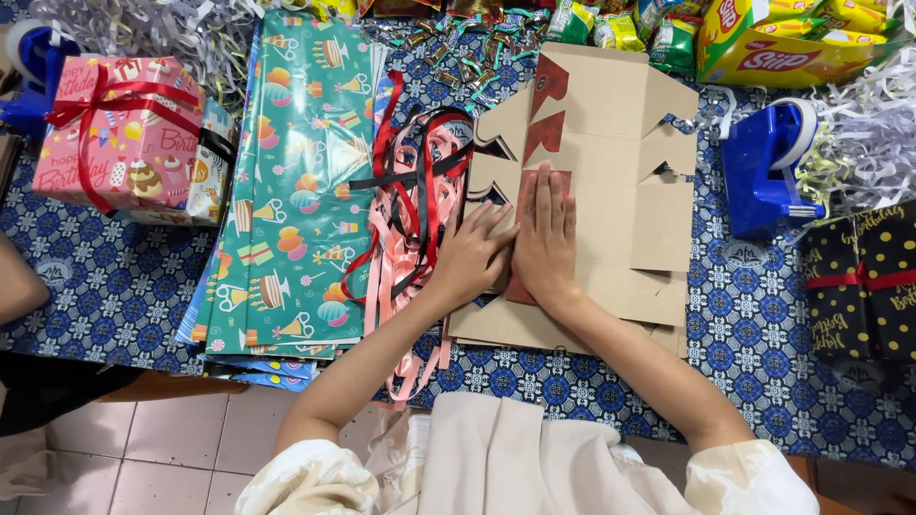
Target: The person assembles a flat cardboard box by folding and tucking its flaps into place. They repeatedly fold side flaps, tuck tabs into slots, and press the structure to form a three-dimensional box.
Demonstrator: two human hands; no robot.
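Observation:
A flat, unfolded brown cardboard box blank [611, 162] with red printed patches lies on the table in front of me. My right hand [546, 238] presses flat on its left part, fingers straight and together, over a red panel. My left hand [470, 254] rests beside it on the blank's left edge, fingers spread, touching the cardboard. Neither hand grips anything. A tangle of pink, red and black ribbons [412, 191] lies just left of my left hand.
Teal party-print wrapping sheets [296, 191] are stacked at left, beside a pink wrapped gift with red ribbon [119, 133]. Blue tape dispensers [763, 167] stand at right and at far left [33, 62]. A black dotted gift [863, 281], snack packets [782, 43] and shredded paper [873, 124] ring the table. Another person's arm [17, 286] is at left.

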